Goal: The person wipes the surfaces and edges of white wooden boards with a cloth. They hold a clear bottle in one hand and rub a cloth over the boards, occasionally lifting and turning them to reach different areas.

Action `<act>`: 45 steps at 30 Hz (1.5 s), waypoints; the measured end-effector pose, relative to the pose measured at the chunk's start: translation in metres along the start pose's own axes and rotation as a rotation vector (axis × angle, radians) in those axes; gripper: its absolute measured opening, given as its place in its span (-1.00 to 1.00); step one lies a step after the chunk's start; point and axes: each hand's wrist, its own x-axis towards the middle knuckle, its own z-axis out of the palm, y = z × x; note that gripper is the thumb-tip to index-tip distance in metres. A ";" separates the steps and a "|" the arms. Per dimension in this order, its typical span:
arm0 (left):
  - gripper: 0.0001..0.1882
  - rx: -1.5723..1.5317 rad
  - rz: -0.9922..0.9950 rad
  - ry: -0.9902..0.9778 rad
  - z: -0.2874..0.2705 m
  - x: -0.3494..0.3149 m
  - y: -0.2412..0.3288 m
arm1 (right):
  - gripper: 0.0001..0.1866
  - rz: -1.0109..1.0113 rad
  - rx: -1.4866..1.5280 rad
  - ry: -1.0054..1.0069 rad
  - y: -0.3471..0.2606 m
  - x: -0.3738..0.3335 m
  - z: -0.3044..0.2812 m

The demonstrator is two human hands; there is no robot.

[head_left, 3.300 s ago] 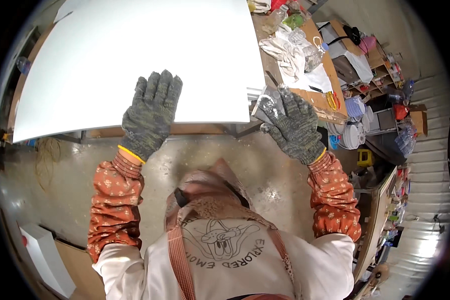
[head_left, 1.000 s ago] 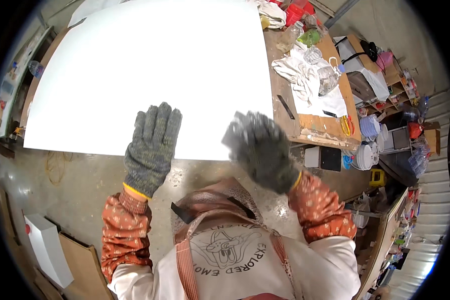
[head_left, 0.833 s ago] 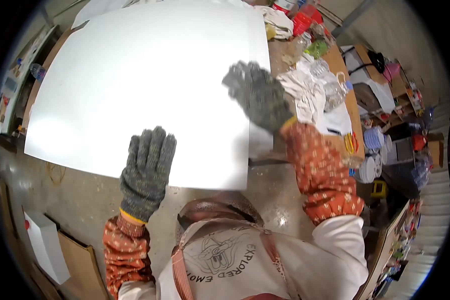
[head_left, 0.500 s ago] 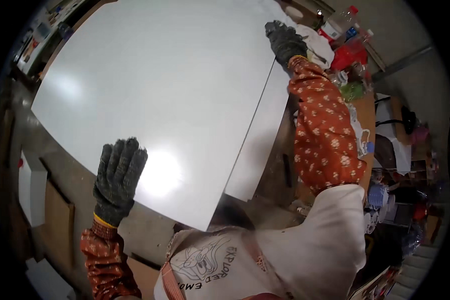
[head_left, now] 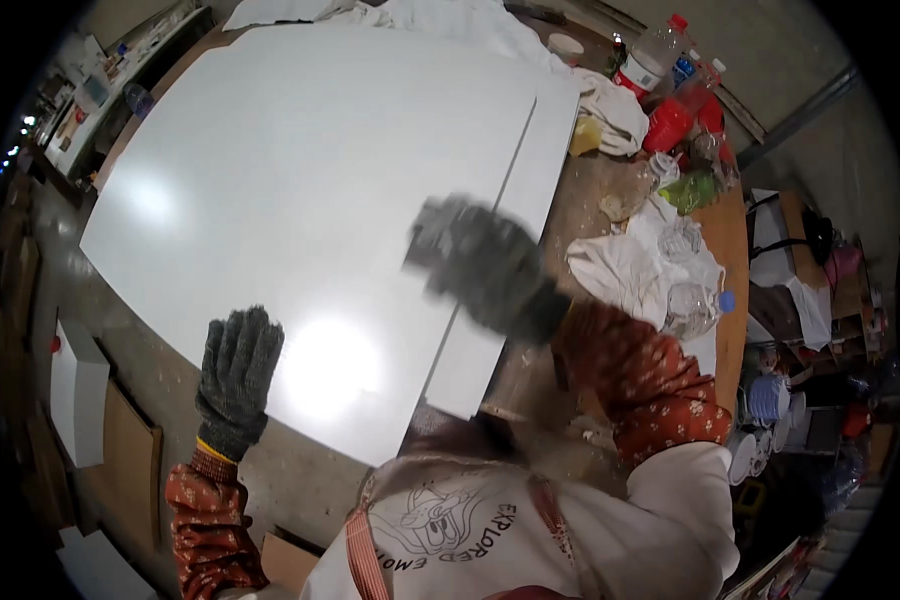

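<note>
Head view shows us 2 hands in dark grey knitted gloves, at a large white panel (head_left: 300,190) which lies flat on the brown workbench (head_left: 577,192). The left hand (head_left: 237,380) is over the near left edge of the panel, with the back of the glove turned up to us. Its fingers are straight and together, only the tips being a little apart; how firmly it presses, we cannot tell. The right hand (head_left: 485,265) is above the right part of the panel, and it is blurred. We cannot tell if its fingers are apart or closed, nor if they hold something. Under this hand passes a dark line, and on the right side of the line we see a narrow white strip (head_left: 457,380). Farther right, on the same workbench, there are a crumpled white cloth (head_left: 615,268), a clear bottle (head_left: 688,312) with blue cap, and a red bottle (head_left: 668,126). At the left, on the floor, a white box (head_left: 78,400) stands near a brown board (head_left: 132,455).
</note>
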 end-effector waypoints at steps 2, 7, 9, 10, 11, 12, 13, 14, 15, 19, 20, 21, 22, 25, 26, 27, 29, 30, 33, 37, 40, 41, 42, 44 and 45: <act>-0.51 0.024 0.013 0.070 0.013 0.000 -0.001 | -0.69 0.206 -0.024 -0.214 0.066 0.034 -0.023; -0.56 0.011 0.055 0.089 0.010 0.007 0.004 | -0.77 0.702 -0.137 -0.075 0.231 0.058 0.011; -0.56 -0.022 0.031 0.037 0.005 0.006 0.004 | -0.77 0.752 -0.127 -0.058 0.244 0.067 0.023; -0.56 -0.016 0.040 0.036 0.005 0.004 0.004 | -0.76 0.721 -0.121 -0.120 0.224 0.071 0.012; -0.56 -0.010 0.030 0.027 0.007 0.004 0.004 | -0.74 0.688 -0.110 -0.183 0.203 0.069 0.008; -0.56 -0.001 0.012 0.018 0.007 0.004 0.004 | -0.71 0.433 -0.167 -0.052 0.177 0.055 0.016; -0.56 0.026 0.008 0.004 0.006 0.002 0.003 | -0.70 0.348 -0.095 -0.095 0.132 0.049 0.004; -0.56 0.026 0.013 0.006 0.004 0.003 0.003 | -0.70 0.166 -0.159 -0.027 0.086 0.036 -0.013; -0.56 0.018 0.024 0.022 0.003 0.007 0.004 | -0.65 -0.037 -0.092 0.109 0.058 0.017 -0.008; -0.57 0.010 0.015 -0.013 -0.002 0.014 0.003 | -0.51 -0.085 0.159 -0.005 -0.001 -0.016 -0.024; -0.57 0.016 0.013 -0.010 -0.001 0.014 0.004 | -0.50 -0.112 0.118 0.078 0.024 -0.012 -0.012; -0.58 0.037 0.018 0.001 0.001 0.010 0.003 | -0.58 -0.030 0.029 0.030 0.050 0.005 -0.016; -0.58 0.061 0.018 0.007 0.001 0.005 0.002 | -0.67 0.007 0.021 0.031 0.080 0.024 -0.019; -0.58 0.057 0.028 0.017 0.000 0.001 0.005 | -0.77 0.391 -0.158 -0.104 0.176 0.061 -0.005; -0.58 0.070 0.030 0.015 -0.001 0.005 0.006 | -0.76 0.535 -0.185 -0.034 0.216 0.062 0.017; -0.58 0.038 0.046 0.058 0.002 0.013 0.008 | -0.73 0.528 -0.153 0.043 0.270 0.060 0.038; -0.58 0.035 0.027 0.089 0.010 0.006 0.006 | -0.71 0.735 -0.173 -0.184 0.267 0.090 0.038; -0.58 0.042 0.018 0.068 0.006 0.007 0.006 | -0.72 0.780 -0.204 -0.163 0.262 0.095 0.040; -0.58 0.103 0.021 0.042 -0.002 0.010 0.009 | -0.75 0.798 -0.242 -0.002 0.247 0.093 0.037; -0.42 0.027 -0.002 0.011 0.002 0.005 0.006 | -0.80 0.437 -0.188 0.053 0.191 0.062 0.033; -0.37 -0.001 -0.016 0.015 0.006 0.002 0.004 | -0.81 0.229 -0.159 0.206 0.098 0.034 0.007; -0.35 -0.004 -0.012 0.026 0.011 0.000 0.003 | -0.79 0.251 -0.112 0.155 0.062 0.028 -0.005; -0.35 -0.019 0.005 0.027 0.015 0.000 0.002 | -0.76 0.276 -0.064 0.103 0.027 0.019 -0.014; -0.35 0.031 0.003 0.047 0.019 -0.002 0.001 | -0.71 0.172 -0.017 0.104 -0.041 0.000 -0.024; -0.36 0.057 -0.008 0.061 0.024 -0.004 0.000 | -0.68 0.172 -0.009 0.110 -0.078 -0.009 -0.033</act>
